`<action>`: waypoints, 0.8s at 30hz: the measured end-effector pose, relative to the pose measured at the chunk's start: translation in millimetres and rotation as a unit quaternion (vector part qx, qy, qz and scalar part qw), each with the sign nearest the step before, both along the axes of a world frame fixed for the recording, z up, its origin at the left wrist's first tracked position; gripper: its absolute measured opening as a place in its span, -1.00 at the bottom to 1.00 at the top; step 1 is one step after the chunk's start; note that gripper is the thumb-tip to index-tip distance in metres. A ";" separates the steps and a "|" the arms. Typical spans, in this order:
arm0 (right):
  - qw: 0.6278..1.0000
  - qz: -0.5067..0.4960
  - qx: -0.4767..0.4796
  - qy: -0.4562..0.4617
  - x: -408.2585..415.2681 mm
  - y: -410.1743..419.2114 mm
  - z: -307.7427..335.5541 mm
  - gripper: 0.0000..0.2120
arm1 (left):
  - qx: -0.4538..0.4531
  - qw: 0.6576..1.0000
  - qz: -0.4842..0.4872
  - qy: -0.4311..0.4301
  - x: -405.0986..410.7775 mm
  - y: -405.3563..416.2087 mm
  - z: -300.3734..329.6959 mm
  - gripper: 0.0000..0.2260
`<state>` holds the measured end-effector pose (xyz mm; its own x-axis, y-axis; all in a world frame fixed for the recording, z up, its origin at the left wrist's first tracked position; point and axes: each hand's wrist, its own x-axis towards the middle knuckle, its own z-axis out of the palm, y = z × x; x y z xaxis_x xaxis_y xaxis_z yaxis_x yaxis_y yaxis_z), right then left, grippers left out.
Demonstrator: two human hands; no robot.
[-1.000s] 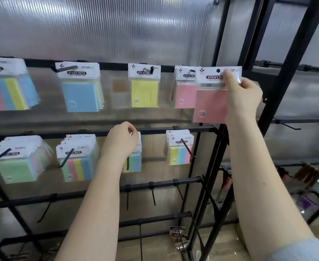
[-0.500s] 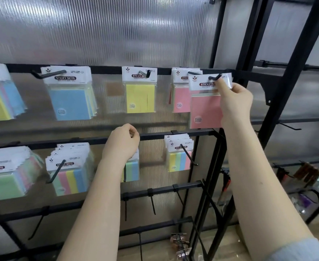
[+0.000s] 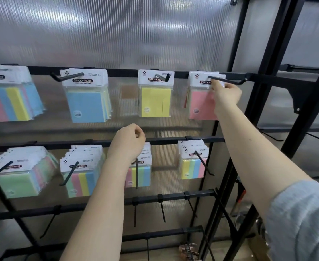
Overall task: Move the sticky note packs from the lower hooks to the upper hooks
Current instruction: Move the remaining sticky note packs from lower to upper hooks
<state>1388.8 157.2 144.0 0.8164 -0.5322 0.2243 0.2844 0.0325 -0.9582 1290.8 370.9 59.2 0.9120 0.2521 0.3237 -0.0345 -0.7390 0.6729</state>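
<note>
Overhead, right hand (image 3: 225, 93) outstretched, fingers pinching the pink pack (image 3: 202, 106) on its upper hook (image 3: 224, 81); left hand (image 3: 128, 142) a loose, empty fist.

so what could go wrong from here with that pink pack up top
1. The right hand still pinches the header of the pink pack on the top right hook; letting go before it sits well back could let it slide off the tip.
2. The left hand is curled in front of the lower striped pack; pulling blind may drag several packs off together.
</note>
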 end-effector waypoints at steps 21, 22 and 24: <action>0.997 -0.030 -0.031 0.064 -13.0 -23.6 -106.7 -0.77 | -0.013 0.998 0.048 0.032 -19.3 5.9 -19.3 -0.89; 0.996 -0.026 -0.034 0.081 -14.7 -26.4 -120.0 -0.76 | -0.014 0.998 0.053 0.035 -21.1 6.1 -21.0 -0.90; 0.992 -0.001 -0.048 0.119 -19.4 -30.9 -143.2 -0.75 | -0.015 0.997 0.057 0.043 -25.5 6.3 -24.0 -0.91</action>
